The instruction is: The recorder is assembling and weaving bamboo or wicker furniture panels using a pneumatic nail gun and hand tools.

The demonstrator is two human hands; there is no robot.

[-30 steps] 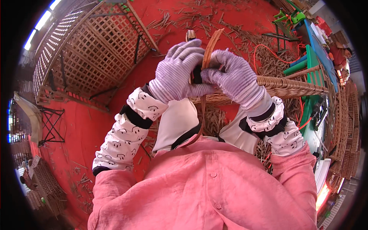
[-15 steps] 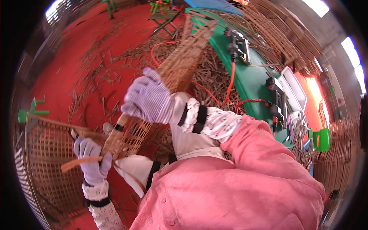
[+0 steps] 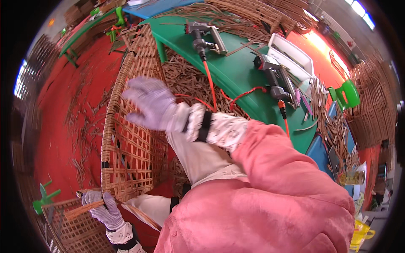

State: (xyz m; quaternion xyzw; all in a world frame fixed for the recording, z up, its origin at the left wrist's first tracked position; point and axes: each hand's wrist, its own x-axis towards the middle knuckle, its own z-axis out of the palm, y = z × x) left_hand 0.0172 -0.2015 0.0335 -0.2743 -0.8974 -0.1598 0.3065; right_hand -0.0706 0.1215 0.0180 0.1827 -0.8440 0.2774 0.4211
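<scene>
A woven rattan basket with an open lattice side stands in front of my legs, its long wrapped rim running away from me. My right hand, in a striped lilac glove and slightly blurred, is over the lattice with its fingers spread, holding nothing. By the near end of the rim, my left hand, gloved alike, is closed round a flat brown rattan strip. One end of the strip sticks out to the left; a strip also trails from the hand toward my leg.
At the right, a green table bears two pneumatic staplers with orange hoses, a white tray and loose strips. Rattan scraps litter the red floor. Another woven basket stands lower left, near a green stool.
The basket has swung more upright in view, showing its lattice side. My right hand has opened from the rim. My left hand still grips the strip. The view has turned rightward.
</scene>
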